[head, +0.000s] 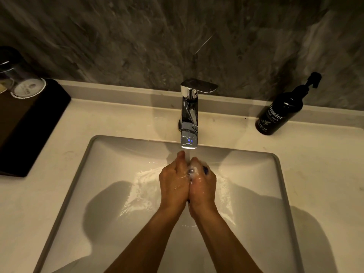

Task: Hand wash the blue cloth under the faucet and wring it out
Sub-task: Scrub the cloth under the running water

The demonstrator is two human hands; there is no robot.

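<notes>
My left hand and my right hand are pressed together over the white sink, directly under the spout of the chrome faucet. Water runs from the spout onto my fingertips. The blue cloth is squeezed between both hands; only small dark blue bits show, near the right fingers, between the thumbs amid white foam, and at the heel of the palms. Most of the cloth is hidden by my hands.
A black hand wash pump bottle stands on the counter at the back right. A dark tray with upturned glasses sits at the left. Water spreads in the basin below my hands. A grey stone wall rises behind the faucet.
</notes>
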